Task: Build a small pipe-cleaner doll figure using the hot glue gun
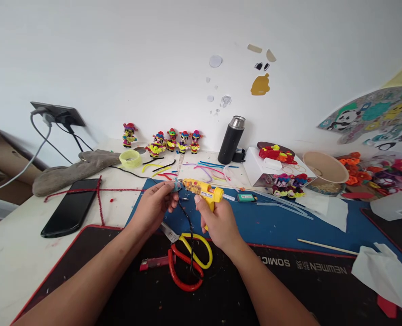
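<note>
My right hand (219,222) is wrapped round the handle of a yellow hot glue gun (205,192), whose nozzle points left. My left hand (155,203) pinches a small blue fuzzy piece (177,184) right at the nozzle tip; whether the two touch I cannot tell. A black cord (188,217) hangs below the glue gun. Beneath my hands, scissors (205,253) with one yellow and one red handle lie open on the dark mat. A pink lighter (155,262) lies beside the red handle.
Pipe-cleaner figures (156,144) stand along the wall. Cut pipe-cleaner pieces (210,172) lie before a black thermos (231,140). A phone (71,208) and a roll of tape (130,158) are at left. A white box (255,167), a bowl (325,170) and glue sticks (285,210) are at right.
</note>
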The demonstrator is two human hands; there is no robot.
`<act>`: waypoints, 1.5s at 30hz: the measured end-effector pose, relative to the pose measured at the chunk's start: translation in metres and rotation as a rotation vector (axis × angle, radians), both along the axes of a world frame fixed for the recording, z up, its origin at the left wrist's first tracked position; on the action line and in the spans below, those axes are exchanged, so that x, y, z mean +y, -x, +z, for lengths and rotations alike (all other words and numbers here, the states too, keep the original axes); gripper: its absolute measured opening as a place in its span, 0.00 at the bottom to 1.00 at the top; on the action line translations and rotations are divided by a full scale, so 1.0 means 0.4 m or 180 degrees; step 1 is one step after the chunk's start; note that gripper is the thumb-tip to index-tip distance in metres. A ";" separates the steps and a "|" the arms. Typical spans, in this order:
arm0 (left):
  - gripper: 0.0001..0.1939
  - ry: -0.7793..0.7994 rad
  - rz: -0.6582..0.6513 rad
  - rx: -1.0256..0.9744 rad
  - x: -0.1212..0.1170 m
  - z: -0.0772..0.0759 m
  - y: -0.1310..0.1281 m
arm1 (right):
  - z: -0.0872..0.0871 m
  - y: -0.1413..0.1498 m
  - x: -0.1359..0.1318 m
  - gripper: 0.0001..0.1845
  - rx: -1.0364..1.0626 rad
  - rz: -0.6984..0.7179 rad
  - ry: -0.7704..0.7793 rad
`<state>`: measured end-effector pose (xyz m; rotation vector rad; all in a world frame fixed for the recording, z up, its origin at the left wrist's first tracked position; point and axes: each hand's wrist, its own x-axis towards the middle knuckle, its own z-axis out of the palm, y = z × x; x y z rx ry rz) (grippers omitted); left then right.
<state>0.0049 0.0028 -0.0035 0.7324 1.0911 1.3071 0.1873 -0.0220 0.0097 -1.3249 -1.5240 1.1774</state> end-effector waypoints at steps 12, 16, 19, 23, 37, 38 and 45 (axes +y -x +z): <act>0.16 -0.0019 -0.0017 0.0018 0.000 0.000 0.000 | -0.006 -0.004 0.009 0.29 0.0074 -0.0127 0.0025; 0.16 -0.0030 -0.0019 0.0070 0.000 0.000 0.000 | -0.004 -0.014 0.024 0.31 0.0395 -0.0225 0.0094; 0.17 -0.0019 -0.0005 0.0092 0.000 0.004 -0.001 | -0.009 -0.024 0.040 0.32 0.0601 -0.0229 0.0197; 0.18 -0.0018 -0.0018 0.0104 0.001 0.007 -0.001 | -0.022 -0.034 0.061 0.34 0.0633 -0.0171 0.0355; 0.18 -0.0112 -0.0025 0.0056 0.006 -0.006 0.006 | -0.079 -0.063 0.097 0.37 0.0758 -0.0048 0.1033; 0.19 -0.0109 -0.0025 0.0054 0.006 -0.006 0.006 | -0.081 -0.063 0.100 0.36 0.0729 -0.0051 0.1071; 0.21 -0.0075 -0.0055 0.0052 0.003 0.007 -0.001 | -0.093 -0.062 0.104 0.35 0.0630 -0.0058 0.1133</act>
